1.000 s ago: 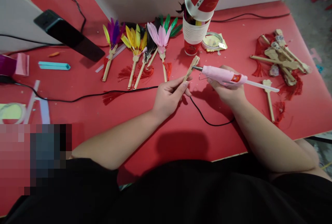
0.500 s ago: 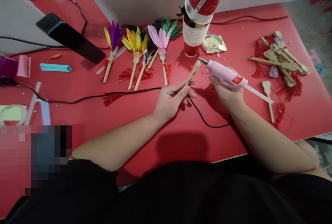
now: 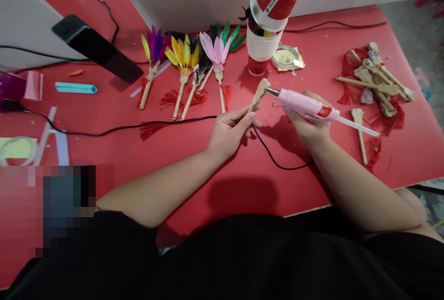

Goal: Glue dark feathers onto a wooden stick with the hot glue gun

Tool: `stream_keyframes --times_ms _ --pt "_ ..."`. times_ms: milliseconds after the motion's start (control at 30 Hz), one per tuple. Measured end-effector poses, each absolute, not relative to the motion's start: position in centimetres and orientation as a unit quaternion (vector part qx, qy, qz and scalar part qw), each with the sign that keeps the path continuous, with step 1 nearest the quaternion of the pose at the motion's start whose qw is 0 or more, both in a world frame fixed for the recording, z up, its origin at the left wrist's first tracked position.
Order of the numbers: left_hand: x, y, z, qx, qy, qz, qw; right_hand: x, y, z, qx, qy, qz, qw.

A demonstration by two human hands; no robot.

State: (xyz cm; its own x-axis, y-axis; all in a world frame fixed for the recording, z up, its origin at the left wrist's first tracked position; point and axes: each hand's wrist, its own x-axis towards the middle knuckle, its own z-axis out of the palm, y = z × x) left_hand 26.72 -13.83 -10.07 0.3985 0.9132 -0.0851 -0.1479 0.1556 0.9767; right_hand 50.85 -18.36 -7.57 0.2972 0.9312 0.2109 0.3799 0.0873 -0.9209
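Along the far edge of the worktop [image 3: 166, 170] lie several feathered sticks [image 3: 180, 98], which I take as done. Near the right edge, a pile [image 3: 376, 80] and one single stick [image 3: 361, 140] seem without plumes, so perhaps less than half is finished. The plain stick [image 3: 260, 94] in work is above the worktop's middle. The left hand [image 3: 228, 132] pinches its handle; the right hand [image 3: 310, 131] is wrapped around the glue gun [image 3: 301, 103]. Its long axis slants, head toward the far edge and slightly right. Whether the nozzle [image 3: 274, 91] touches it, I cannot say surely.
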Motion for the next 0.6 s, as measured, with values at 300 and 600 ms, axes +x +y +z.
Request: stream_keyframes --times_ms 300,600 --pt "26.80 -13.55 -9.92 0.517 0.368 0.420 0.649 51.34 -17.94 -7.66 -0.612 -0.527 0.277 0.521" --pt "26.69 -13.68 -10.16 0.523 0.355 0.425 0.648 51.87 -17.75 -7.79 -0.607 -0.542 0.270 0.515"
